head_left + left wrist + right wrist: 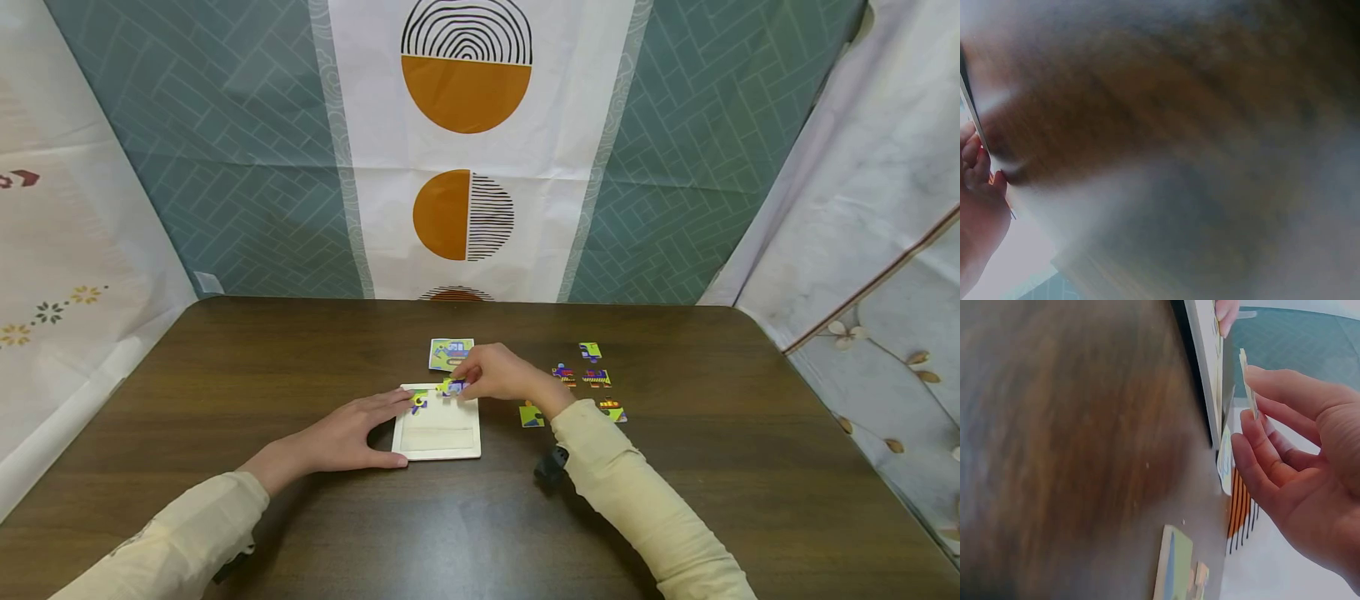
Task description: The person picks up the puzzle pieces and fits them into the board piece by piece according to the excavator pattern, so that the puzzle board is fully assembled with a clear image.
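- Left hand (348, 429): fingers spread, touching 1 tray (437, 442)
- Right hand (501, 372): pinching 1 puzzle piece (452, 387)
- 1 set-down piece (418, 402) in tray
- 5 loose pieces (597, 377) visible on table (720, 433)
- 1 picture card (446, 352)

The card (444, 354) lies behind the tray (442, 455), loose pieces (597, 378) right.

Counter (465, 533) free toward far left and far right corners. Tray (438, 455): lane to near edge between sleeves (645, 500). Left hand (351, 432) blocks left edge, right hand (498, 372) covers far right corner. Card (444, 355) beyond far edge; loose pieces (596, 377) obstruct right side.
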{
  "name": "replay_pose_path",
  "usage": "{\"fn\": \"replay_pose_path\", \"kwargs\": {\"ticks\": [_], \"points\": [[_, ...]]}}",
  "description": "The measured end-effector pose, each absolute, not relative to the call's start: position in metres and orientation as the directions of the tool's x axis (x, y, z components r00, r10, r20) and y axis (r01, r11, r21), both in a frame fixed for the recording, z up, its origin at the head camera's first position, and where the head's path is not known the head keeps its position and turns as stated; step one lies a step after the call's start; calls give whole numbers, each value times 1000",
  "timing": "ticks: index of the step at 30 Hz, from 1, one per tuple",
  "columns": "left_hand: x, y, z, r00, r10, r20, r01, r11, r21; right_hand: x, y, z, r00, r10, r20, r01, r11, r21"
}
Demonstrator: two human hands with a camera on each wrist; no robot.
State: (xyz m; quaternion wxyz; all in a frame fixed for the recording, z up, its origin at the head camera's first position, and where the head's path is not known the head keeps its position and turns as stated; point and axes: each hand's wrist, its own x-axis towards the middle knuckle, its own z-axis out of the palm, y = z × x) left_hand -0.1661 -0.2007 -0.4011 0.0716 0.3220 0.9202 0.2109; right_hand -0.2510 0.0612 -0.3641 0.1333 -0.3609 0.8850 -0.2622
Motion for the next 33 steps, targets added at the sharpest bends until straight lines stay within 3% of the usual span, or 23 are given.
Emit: {"fn": "replay_pose_path", "kwargs": {"ticks": [33], "points": [[-166,-199,-399,-778,628,14,575,704,416,-251,37,-370,-594,-804,-31,-699,535,-474]]}}
